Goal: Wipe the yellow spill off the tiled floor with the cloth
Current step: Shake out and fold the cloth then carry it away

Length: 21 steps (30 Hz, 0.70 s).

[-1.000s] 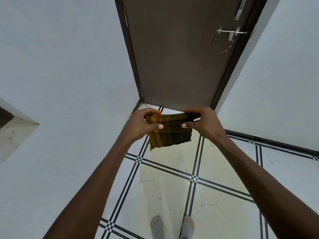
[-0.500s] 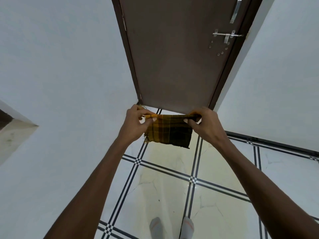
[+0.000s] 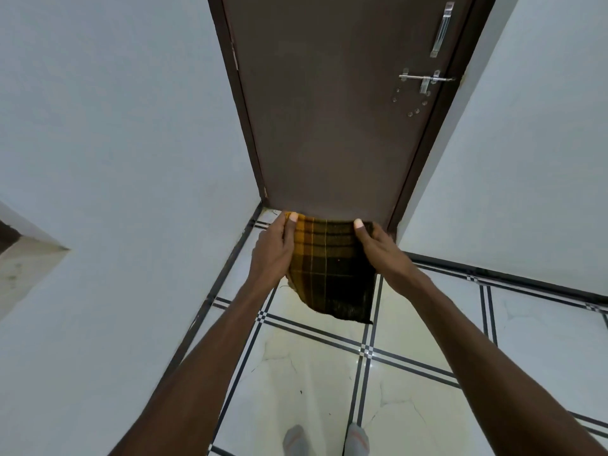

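Observation:
A dark brown and yellow checked cloth [image 3: 332, 274] hangs in the air in front of me, above the tiled floor [image 3: 309, 383]. My left hand [image 3: 271, 251] pinches its upper left corner and my right hand [image 3: 378, 250] pinches its upper right corner, thumbs on the near side. The cloth is spread flat between them and its lower edge hangs free. A faint yellowish tint [image 3: 292, 304] shows on the tile below and beside the cloth; part of it is hidden behind the cloth.
A shut brown door [image 3: 329, 110] with a metal latch [image 3: 424, 81] stands straight ahead. White walls close in on the left [image 3: 115, 159] and right [image 3: 526, 159]. My feet in grey socks [image 3: 325, 439] stand at the bottom edge.
The cloth has unfolded from a short bunched strip into a longer hanging sheet. Both hands have shifted their grip to its top corners.

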Available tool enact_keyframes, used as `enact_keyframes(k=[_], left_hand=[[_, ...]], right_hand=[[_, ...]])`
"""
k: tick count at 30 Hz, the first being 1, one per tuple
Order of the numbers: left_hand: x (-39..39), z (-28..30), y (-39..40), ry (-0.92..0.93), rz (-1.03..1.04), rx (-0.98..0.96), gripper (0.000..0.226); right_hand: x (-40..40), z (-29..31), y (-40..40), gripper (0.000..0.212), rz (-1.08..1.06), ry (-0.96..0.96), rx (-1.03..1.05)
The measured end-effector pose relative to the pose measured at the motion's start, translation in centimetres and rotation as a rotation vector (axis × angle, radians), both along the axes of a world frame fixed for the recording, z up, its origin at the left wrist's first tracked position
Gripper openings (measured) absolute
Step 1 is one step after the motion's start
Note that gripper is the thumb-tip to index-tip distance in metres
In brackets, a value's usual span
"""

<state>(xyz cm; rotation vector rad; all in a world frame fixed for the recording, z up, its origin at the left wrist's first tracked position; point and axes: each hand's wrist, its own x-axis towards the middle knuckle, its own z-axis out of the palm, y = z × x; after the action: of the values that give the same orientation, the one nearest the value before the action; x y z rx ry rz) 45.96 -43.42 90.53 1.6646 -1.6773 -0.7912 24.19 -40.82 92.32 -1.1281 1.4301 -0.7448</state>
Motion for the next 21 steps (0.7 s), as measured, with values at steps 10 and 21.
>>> enact_keyframes(k=[10,21], left_hand=[[2.5,0.6,0.4,0.563,-0.084,0.453,0.053],[1.8,2.4,1.3,0.058,-0.271,0.098,0.058]], right_hand=[[-2.3,0.4,0.8,0.079,0.025,-0.237,0.032],[-0.8,2.1,0.9,0.037,0.120,0.464,-0.323]])
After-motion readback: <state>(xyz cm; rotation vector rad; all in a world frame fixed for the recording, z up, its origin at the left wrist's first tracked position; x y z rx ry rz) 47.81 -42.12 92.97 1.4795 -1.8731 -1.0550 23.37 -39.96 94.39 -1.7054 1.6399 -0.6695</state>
